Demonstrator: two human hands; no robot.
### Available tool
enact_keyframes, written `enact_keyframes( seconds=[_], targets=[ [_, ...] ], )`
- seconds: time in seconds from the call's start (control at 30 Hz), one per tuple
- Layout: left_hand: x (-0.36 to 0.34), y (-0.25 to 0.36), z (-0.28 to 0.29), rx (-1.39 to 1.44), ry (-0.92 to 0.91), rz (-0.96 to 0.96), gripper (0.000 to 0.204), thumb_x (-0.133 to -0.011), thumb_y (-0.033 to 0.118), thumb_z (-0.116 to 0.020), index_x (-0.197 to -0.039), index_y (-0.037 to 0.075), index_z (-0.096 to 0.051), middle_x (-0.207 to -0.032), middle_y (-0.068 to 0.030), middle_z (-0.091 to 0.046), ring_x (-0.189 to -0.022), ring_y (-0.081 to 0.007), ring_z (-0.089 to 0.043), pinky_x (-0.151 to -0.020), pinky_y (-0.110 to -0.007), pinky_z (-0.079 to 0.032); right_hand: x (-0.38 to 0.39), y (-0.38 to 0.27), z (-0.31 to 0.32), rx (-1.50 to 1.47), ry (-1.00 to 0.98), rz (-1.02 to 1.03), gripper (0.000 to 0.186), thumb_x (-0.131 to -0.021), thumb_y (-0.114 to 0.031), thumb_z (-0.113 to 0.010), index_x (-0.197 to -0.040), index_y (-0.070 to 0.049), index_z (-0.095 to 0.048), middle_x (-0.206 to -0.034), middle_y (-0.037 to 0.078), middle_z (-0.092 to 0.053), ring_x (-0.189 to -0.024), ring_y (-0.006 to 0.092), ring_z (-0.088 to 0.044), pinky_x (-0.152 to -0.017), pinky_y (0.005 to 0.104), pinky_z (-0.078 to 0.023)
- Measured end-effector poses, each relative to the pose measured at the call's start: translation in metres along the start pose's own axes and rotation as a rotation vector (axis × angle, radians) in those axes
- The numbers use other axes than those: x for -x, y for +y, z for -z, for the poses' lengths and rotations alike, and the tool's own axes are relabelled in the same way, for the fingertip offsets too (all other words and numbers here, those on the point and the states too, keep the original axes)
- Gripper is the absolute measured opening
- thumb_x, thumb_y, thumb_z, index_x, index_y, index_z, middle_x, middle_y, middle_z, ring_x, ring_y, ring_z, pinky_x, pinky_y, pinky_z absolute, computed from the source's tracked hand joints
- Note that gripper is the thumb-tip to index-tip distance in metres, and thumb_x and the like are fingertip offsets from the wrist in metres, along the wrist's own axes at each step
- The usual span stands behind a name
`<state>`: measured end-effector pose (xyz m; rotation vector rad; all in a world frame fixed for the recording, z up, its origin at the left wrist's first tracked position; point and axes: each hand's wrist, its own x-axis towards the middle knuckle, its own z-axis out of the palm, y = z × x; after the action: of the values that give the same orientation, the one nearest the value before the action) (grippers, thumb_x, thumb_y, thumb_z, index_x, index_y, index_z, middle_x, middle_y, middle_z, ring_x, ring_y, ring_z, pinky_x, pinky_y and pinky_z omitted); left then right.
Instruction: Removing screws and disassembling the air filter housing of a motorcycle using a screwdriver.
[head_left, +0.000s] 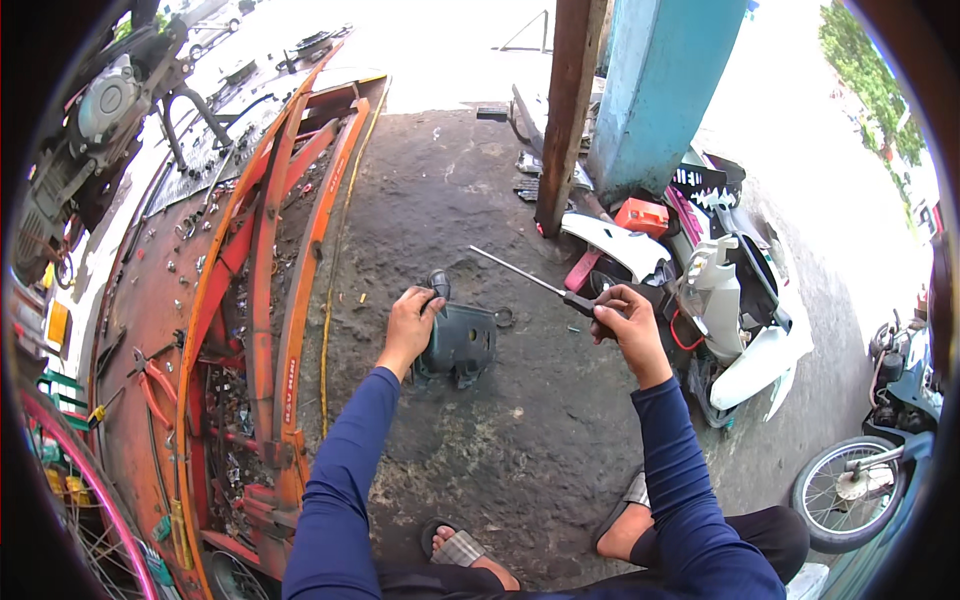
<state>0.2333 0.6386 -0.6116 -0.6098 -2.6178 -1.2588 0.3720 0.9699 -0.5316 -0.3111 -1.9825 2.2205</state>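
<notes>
My right hand (626, 328) is closed round the black handle of a long screwdriver (520, 271), whose thin metal shaft points up and to the left, in the air. My left hand (408, 328) grips the upper left corner of a dark plastic box (462, 342), by a short black rubber spout (439, 282). That box, which looks like a motorcycle air filter housing, rests on the dirty ground between my arms. Beside its upper right corner is a small dark ring (504, 318); whether it is joined to the box I cannot tell. The screwdriver tip touches nothing.
An orange metal lift frame (300, 250) stands close on my left, with loose bolts and red-handled pliers (153, 385) around it. White motorcycle fairings (750, 370) lie heaped at right, by a wooden post (572, 120) and blue pillar (660, 90). A motorcycle wheel (848, 495) is farther right.
</notes>
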Motion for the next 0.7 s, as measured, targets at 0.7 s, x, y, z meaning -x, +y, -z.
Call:
enact_keyframes(
  seconds=[0.7],
  targets=[
    [-0.002, 0.002, -0.008, -0.150, -0.003, 0.025, 0.046, -0.079, 0.030, -0.079, -0.110, -0.003, -0.069, -0.114, -0.0168, -0.062, -0.108, -0.0346, -0.060, -0.092, -0.042, -0.049, -0.006, 0.040, 0.012, -0.033, -0.122, -0.040, 0.010, -0.087, -0.002, -0.071, -0.083, 0.002, -0.064, -0.065, 0.007, -0.063, -0.050, 0.0097, -0.056, -0.043, 0.0248, -0.040]
  ],
)
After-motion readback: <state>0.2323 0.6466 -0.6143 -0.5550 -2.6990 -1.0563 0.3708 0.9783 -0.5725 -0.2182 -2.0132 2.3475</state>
